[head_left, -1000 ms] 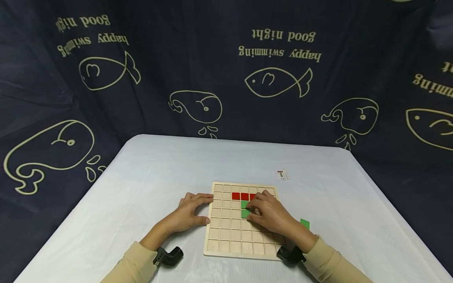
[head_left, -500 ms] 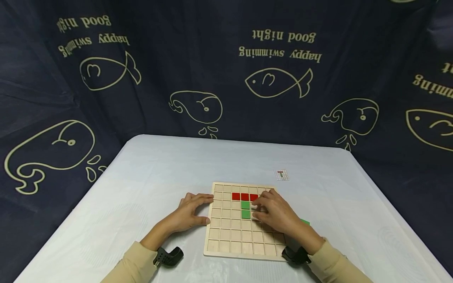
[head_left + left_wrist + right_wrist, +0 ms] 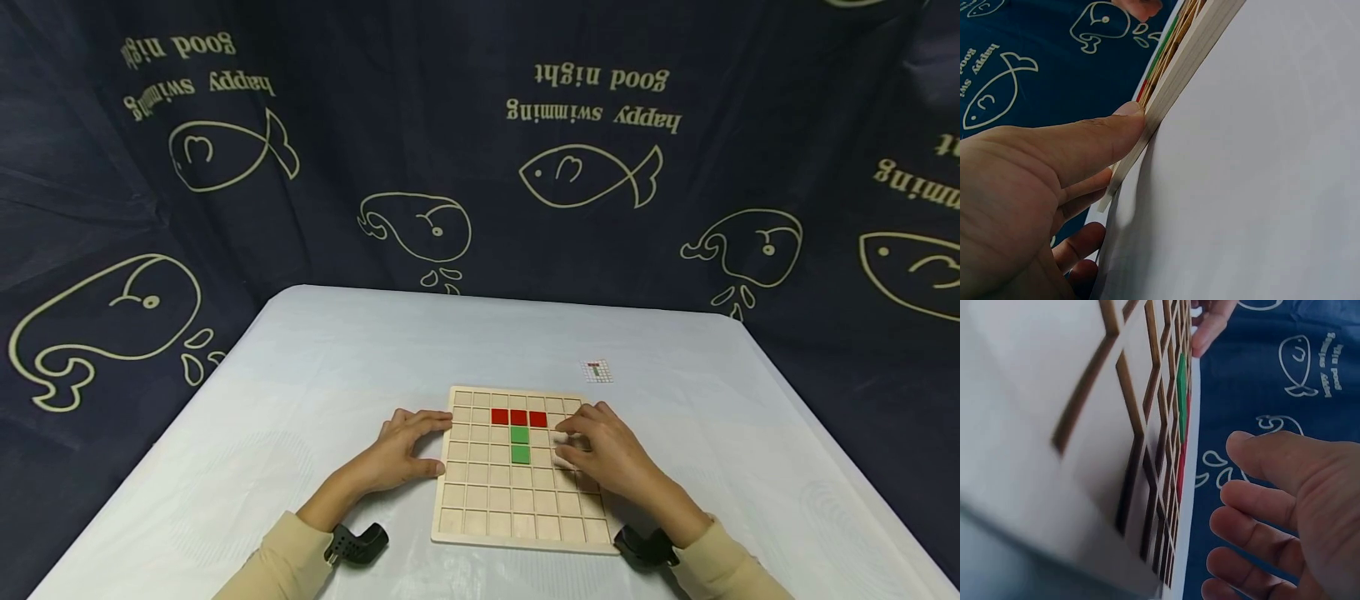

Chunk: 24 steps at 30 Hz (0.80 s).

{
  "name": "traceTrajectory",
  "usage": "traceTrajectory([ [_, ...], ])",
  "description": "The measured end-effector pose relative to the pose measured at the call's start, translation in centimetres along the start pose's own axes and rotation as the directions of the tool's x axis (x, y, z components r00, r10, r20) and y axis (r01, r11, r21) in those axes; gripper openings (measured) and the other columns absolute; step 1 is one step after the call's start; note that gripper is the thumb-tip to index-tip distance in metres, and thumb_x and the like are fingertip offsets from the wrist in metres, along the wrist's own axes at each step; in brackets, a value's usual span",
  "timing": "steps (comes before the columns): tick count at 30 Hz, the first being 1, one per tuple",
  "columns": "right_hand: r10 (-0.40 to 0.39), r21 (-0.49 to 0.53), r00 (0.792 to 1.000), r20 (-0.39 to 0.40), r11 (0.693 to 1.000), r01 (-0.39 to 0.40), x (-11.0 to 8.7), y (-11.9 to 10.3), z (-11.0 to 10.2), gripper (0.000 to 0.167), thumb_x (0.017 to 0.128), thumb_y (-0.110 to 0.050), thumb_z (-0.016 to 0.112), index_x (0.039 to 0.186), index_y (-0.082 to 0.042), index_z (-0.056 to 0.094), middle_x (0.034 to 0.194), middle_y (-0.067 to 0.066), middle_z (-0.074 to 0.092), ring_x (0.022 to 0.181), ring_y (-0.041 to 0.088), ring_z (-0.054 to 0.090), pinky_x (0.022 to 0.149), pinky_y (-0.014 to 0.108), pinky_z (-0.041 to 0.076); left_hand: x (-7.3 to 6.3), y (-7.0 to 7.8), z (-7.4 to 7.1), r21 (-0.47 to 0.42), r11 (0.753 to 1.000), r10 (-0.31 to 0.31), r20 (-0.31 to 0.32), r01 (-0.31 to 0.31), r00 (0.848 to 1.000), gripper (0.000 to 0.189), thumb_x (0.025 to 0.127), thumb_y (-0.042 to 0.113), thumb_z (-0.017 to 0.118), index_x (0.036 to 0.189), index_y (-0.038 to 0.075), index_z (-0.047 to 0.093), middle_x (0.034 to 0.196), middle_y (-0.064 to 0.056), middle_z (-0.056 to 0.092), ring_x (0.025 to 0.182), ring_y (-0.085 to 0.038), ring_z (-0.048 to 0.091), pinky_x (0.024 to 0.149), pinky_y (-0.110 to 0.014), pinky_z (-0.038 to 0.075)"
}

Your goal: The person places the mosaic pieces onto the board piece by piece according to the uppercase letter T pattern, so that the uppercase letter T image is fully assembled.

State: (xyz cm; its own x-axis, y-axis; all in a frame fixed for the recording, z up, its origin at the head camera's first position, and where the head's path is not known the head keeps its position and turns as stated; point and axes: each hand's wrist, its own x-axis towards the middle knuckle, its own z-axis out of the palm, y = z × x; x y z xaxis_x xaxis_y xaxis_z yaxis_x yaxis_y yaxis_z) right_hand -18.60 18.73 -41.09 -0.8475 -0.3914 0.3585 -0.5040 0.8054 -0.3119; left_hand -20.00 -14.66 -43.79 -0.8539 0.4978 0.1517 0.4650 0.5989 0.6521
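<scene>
A wooden grid board (image 3: 501,500) lies on the table. Three red tiles (image 3: 518,417) form a row in its upper part, and two green tiles (image 3: 520,444) run down below the middle one. My left hand (image 3: 397,454) touches the board's left edge with thumb and fingertips; in the left wrist view the thumb (image 3: 1094,144) presses the edge from the side. Over the right part of the board hovers my right hand (image 3: 611,454), its fingers relaxed and apart. Nothing sits between thumb and fingers of the right hand (image 3: 1272,506) in the right wrist view.
A small card (image 3: 597,371) printed with a red and green T pattern on a grid lies behind the board, to the right. The white-covered table (image 3: 360,350) ends at a dark blue curtain (image 3: 480,150) with fish and whale drawings.
My right hand has drawn back to the right, away from the green tiles, uncovering the third red tile. Its forearm now covers the loose green tile beside the board. My left hand stays put.
</scene>
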Motion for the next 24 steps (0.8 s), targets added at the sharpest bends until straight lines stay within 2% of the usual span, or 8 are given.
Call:
traceTrajectory([
  [12,0.065,-0.007,0.997,-0.042,0.998,-0.066,-1.0,1.4,-0.5,0.022,0.073,-0.021,0.078,0.093,-0.012,0.073,0.084,-0.004,0.062,0.079,0.008,0.043,0.065,0.024,0.038,0.0,0.0,0.0,-0.004,1.0,0.0,0.013,0.0,1.0,0.062,0.077,0.032,0.075,0.133,0.016,0.054,0.144,0.005,0.046,0.103,-0.012,0.035,0.086,-0.035,0.023],
  [24,0.13,-0.014,0.99,-0.05,0.991,-0.131,-2.4,2.4,-1.0,0.025,0.074,-0.021,0.078,0.097,-0.013,0.072,0.088,-0.005,0.062,0.083,0.01,0.047,0.068,0.028,0.039,0.0,0.0,-0.1,-0.01,1.0,0.004,0.007,-0.004,1.0,0.062,0.076,0.031,0.076,0.132,0.014,0.055,0.143,0.005,0.047,0.103,-0.012,0.035,0.085,-0.034,0.023],
])
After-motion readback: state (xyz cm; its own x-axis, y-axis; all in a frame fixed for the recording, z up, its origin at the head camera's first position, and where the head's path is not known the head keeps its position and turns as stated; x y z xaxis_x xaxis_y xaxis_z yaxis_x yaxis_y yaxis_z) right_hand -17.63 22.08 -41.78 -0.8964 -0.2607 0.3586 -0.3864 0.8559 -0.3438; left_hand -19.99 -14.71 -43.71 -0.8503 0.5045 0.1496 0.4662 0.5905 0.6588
